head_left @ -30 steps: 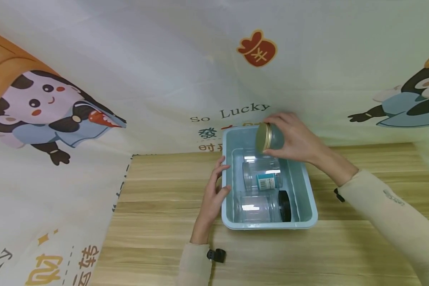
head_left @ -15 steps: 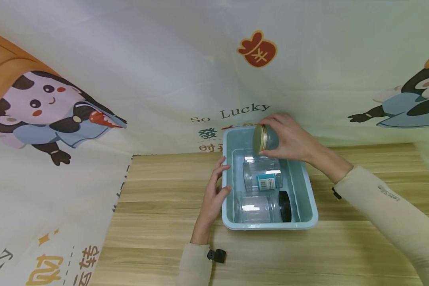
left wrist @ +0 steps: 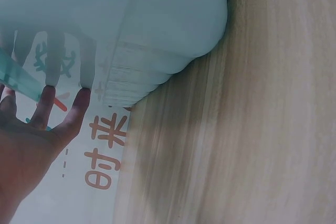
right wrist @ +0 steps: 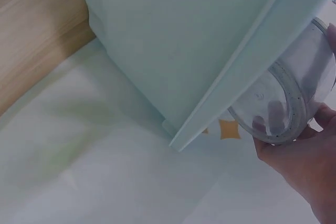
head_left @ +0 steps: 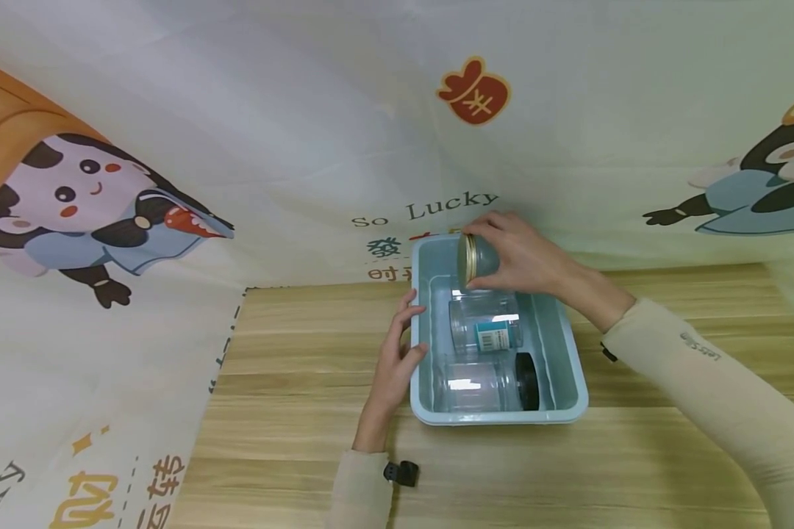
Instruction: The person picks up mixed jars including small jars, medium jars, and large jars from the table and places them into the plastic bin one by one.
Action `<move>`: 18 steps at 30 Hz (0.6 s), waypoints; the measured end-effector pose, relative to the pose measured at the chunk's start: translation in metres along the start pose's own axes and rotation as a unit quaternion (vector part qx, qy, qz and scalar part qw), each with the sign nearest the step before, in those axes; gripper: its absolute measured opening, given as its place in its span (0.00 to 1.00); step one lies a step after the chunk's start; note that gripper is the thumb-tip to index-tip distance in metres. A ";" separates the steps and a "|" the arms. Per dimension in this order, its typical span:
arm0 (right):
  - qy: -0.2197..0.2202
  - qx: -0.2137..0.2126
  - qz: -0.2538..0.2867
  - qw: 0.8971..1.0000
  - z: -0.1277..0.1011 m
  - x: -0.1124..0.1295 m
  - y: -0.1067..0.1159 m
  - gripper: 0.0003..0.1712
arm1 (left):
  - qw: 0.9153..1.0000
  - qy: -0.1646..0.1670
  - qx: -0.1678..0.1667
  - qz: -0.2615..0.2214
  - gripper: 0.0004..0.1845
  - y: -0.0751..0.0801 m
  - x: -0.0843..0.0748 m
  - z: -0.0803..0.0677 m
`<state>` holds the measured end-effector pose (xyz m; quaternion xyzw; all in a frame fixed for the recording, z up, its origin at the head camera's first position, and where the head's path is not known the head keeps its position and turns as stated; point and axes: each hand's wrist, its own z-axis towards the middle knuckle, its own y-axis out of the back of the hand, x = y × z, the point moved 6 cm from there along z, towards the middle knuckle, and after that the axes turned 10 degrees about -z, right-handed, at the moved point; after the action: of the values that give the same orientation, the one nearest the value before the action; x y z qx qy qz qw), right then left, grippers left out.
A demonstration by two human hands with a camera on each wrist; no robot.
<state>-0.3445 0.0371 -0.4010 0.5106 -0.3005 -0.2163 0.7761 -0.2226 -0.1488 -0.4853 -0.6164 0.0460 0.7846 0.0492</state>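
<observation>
Jar (head_left: 478, 259) gripped by right hand (head_left: 526, 257); left hand (head_left: 397, 360) steadies tub (head_left: 564, 345).

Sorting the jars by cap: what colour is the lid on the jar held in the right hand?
Gold, a metallic gold lid on the clear jar; clearest in the head view.

Both arms wear beige sleeves (head_left: 695, 375), with small black clips (head_left: 400, 472) at the cuffs.

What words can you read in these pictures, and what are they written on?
"So Lucky": on the printed cloth behind the bin.
Chinese characters below it and at the cloth's lower left corner: partly hidden or cut off.
One character on the red badge: too stylised to read.
Label on a clear jar: too small.
Print on the right sleeve: too small.
</observation>
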 end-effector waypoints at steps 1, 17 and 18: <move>0.001 0.000 -0.002 1.000 0.000 0.001 0.000 0.50 | 1.000 -0.002 -0.003 0.000 0.29 0.001 0.005 0.000; -0.004 0.013 -0.005 1.000 -0.001 0.002 -0.007 0.51 | 1.000 0.003 -0.003 0.007 0.28 -0.001 -0.007 -0.001; -0.002 0.015 -0.007 1.000 -0.001 0.002 -0.008 0.51 | 1.000 0.002 -0.003 0.008 0.28 -0.001 -0.007 -0.001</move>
<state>-0.3429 0.0335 -0.4084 0.5237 -0.3013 -0.2182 0.7664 -0.2198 -0.1482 -0.4789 -0.6177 0.0482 0.7839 0.0408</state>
